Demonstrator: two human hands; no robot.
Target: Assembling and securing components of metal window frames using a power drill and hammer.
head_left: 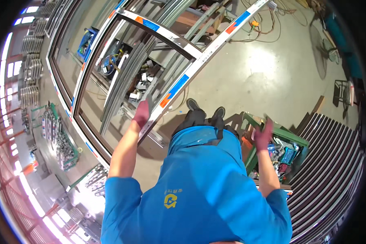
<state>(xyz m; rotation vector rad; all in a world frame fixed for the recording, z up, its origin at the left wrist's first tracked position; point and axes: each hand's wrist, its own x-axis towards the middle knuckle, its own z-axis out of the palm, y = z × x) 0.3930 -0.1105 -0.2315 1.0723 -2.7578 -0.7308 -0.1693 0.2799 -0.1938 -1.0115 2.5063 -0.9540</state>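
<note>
My left hand (141, 115), in a dark red glove with a grey patch, is at the near edge of a large metal frame (209, 51) with white, blue and orange protective tape. Its fingers look stretched out and overlap the frame's rail; whether they touch it I cannot tell. My right hand (264, 135), gloved in the same red, is held out to the right with its fingers apart and nothing in them. Below it stands a green-framed cart (290, 136) holding a jumble of small items, among them a blue basket (288, 155).
Grey metal profiles (128, 77) lie beneath the frame beside a heap of small metal parts (144, 81). Long dark profiles (325, 162) are stacked at the right. Cables (268, 28) trail over the floor ahead, and a fan (319, 51) stands at far right.
</note>
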